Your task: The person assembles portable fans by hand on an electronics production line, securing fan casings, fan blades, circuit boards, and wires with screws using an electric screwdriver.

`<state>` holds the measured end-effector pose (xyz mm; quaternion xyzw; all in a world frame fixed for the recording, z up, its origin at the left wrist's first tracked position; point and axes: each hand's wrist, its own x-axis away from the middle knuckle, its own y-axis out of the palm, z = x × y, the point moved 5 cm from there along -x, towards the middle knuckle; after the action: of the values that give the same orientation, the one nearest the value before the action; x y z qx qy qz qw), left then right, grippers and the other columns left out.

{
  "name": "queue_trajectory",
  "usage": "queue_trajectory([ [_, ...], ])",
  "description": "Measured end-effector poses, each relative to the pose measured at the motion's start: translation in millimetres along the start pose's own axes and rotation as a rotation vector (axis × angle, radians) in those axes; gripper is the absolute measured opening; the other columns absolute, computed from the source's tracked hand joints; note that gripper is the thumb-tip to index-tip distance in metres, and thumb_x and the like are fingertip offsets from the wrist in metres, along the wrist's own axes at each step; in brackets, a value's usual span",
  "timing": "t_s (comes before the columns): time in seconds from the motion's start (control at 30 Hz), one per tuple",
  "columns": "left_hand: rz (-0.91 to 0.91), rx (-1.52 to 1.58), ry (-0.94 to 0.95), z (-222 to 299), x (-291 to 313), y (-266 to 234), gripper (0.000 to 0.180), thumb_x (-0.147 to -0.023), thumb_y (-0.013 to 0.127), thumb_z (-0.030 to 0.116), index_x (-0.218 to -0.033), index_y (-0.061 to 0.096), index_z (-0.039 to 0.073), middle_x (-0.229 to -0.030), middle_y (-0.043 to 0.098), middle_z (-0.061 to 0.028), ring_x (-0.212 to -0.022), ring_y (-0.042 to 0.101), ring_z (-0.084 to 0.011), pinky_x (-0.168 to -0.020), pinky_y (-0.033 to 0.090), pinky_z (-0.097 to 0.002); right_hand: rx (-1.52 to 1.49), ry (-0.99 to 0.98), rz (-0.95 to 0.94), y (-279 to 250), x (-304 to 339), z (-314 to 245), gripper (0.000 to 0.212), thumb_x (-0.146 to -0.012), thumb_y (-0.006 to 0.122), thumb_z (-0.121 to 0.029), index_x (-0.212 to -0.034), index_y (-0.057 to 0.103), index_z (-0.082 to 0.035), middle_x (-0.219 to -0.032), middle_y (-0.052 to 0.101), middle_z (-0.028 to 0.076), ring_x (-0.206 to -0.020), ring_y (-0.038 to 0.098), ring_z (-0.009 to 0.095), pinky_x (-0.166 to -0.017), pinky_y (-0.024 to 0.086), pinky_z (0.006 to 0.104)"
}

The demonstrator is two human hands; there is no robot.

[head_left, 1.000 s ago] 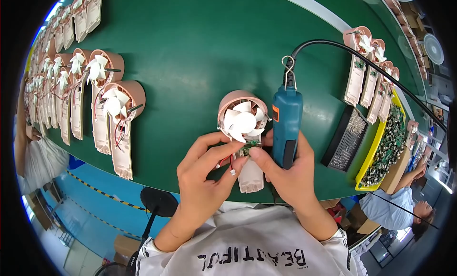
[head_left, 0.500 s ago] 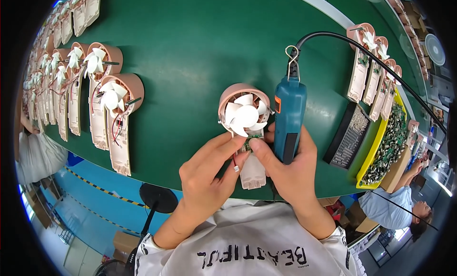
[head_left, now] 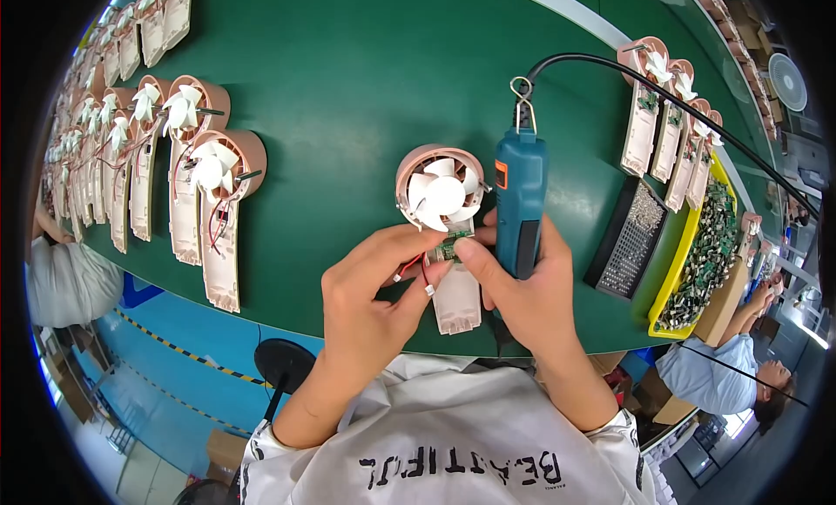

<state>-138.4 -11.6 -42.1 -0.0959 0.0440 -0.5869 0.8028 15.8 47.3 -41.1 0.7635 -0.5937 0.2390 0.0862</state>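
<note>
A handheld fan half (head_left: 440,190) with white blades and a pale pink handle shell (head_left: 457,300) lies in front of me. My left hand (head_left: 370,283) pinches a small green circuit board (head_left: 447,246) at the top of the handle, with thin red and black wires and white plugs (head_left: 429,289) beside its fingers. Wrapped round a teal electric screwdriver (head_left: 521,200), my right hand (head_left: 527,287) also rests its thumb tip on the board's right edge. The screwdriver stands with its black cord end up; its tip is hidden.
Rows of similar fan halves (head_left: 213,170) stand at the left, with several more (head_left: 643,126) at the far right. A black tray of small screws (head_left: 644,218) sits beside a yellow bin (head_left: 666,318) of circuit boards. A black cord (head_left: 662,83) arches over the right side. Other people sit at both sides.
The whole view has shifted slightly. More of the green board shows between my fingers, and a second white plug has come into sight by my left hand. The screwdriver stays in my right hand.
</note>
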Motion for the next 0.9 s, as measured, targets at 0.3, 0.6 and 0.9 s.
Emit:
queue_trajectory([
  [0.3, 0.003, 0.004, 0.002, -1.1, 1.3, 1.0, 0.030, -0.077, 0.075, -0.007, -0.106, 0.069, 0.001, -0.099, 0.070, -0.0136, -0.080, 0.068, -0.0176, -0.068, 0.058, -0.0258, -0.038, 0.010, -0.093, -3.1, 0.6, 0.6, 0.036, -0.083, 0.077, -0.007, -0.110, 0.055, 0.002, -0.092, 0.068, 0.009, -0.084, 0.066, 0.012, -0.074, 0.054, 0.0272],
  [0.6, -0.055, -0.093, 0.044, 5.8, -1.3, -0.4, 0.033, -0.076, 0.073, -0.009, -0.106, 0.072, 0.002, -0.101, 0.069, -0.0132, -0.079, 0.069, -0.0195, -0.070, 0.060, -0.0277, -0.025, 0.025, -0.061, -1.3, 2.9, 1.4, 0.038, -0.082, 0.077, -0.005, -0.113, 0.055, 0.003, -0.096, 0.068, 0.010, -0.085, 0.066, 0.011, -0.075, 0.053, 0.0267],
  [0.9, -0.079, 0.123, -0.132, 1.4, -7.7, 1.2, 0.029, -0.079, 0.072, -0.008, -0.106, 0.072, 0.002, -0.098, 0.070, -0.0114, -0.084, 0.069, -0.0144, -0.074, 0.059, -0.0247, -0.508, -0.415, 0.091, -74.7, 29.0, -65.3, 0.079, -0.088, 0.067, -0.050, -0.138, 0.036, 0.002, -0.090, 0.064, 0.015, -0.061, 0.059, 0.018, -0.052, 0.052, 0.0274],
])
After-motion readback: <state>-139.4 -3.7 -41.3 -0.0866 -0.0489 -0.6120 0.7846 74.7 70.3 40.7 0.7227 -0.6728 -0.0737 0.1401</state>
